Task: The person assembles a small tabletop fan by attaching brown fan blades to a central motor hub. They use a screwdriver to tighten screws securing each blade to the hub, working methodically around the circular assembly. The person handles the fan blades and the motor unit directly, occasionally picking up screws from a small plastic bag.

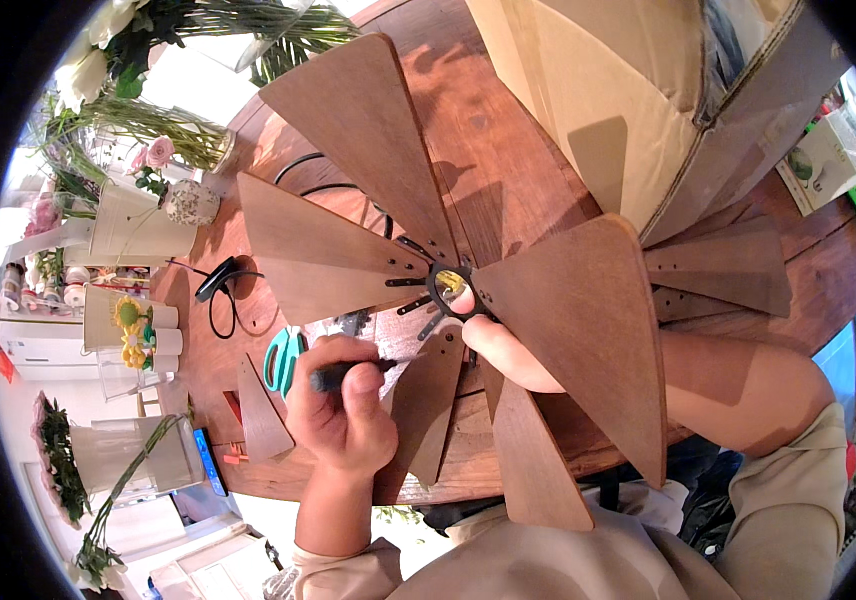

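A wheel of brown wooden fan blades [360, 125] fans out round a black ring hub [437, 292] with short slotted arms and screws. My right hand [503, 348] grips this fan at the hub; one fingertip shows through the ring, and the rest of the hand is hidden behind a large blade [578, 320]. In my left hand [348, 415], closed, is a black-handled screwdriver [336, 376] directed toward the hub, apart from it. Its tip is hard to make out. Just left of that hand lie teal-handled scissors [282, 358].
A loose blade [264, 415] lies at left on the wooden table [468, 75], with more blades [728, 270] at right. A large cardboard box [608, 90] stands far right. A black cable [216, 285], vases [143, 225] and flowers [158, 152] occupy the left side.
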A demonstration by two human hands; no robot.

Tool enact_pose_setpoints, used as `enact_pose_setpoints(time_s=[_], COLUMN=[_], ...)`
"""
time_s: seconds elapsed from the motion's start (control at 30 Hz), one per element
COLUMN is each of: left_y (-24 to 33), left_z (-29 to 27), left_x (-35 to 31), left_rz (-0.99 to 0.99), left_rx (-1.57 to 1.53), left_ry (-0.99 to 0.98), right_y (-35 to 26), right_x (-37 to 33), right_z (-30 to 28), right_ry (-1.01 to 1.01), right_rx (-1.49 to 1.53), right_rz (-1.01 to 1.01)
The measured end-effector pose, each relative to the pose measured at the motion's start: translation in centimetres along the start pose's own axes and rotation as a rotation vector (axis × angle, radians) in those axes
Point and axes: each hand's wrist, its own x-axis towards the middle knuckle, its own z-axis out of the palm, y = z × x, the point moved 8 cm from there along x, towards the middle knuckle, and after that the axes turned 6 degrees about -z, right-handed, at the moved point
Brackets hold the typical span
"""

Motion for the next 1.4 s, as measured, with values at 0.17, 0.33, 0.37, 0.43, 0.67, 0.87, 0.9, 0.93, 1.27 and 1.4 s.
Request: enact_pose_setpoints(time_s=[0.17, 0.33, 0.37, 0.43, 0.67, 0.87, 0.9, 0.93, 1.27, 1.4], left_y=[0.0, -0.4, -0.3, -0.4, -0.3, 1.2, 1.4, 1.9, 4.3, 6.3], left_z=[1.2, 1.6, 1.6, 1.8, 2.1, 2.5, 2.5, 2.3, 3.7, 4.5], left_x=[0.4, 0.4, 0.4, 0.4, 1.0, 2.8, 3.2, 3.7, 3.9, 3.9], left_rz=[-0.037, -0.004, 0.023, -0.002, -0.073, -0.172, -0.168, -0.166, 0.028, 0.215], left_rx=[0.042, 0.034, 0.039, 0.048, 0.095, 0.188, 0.267, 0.266, 0.753, 0.558], left_ry=[-0.089, -0.101, -0.095, -0.106, -0.213, -0.337, -0.351, -0.352, -0.663, -0.784], right_y=[0.0, 0.0, 0.1, 0.1, -0.8, -0.4, -0.2, 0.3, 0.8, 1.4], right_x=[0.0, 0.1, 0.1, 0.1, 0.2, 0.0, 0.1, 0.1, 0.0, 0.3], right_z=[0.1, 0.1, 0.1, 0.1, -0.2, -0.2, -0.1, 0.1, 0.6, 1.1], right_ry=[-0.036, -0.056, -0.063, -0.071, -0.061, -0.039, -0.040, -0.052, -0.036, -0.054], right_rx=[0.011, -0.016, -0.024, -0.013, -0.045, -0.008, -0.008, -0.013, -0.044, 0.017], right_rz=[0.053, 0.061, 0.086, 0.083, 0.006, 0.018, 0.017, 0.045, 0.035, 0.019])
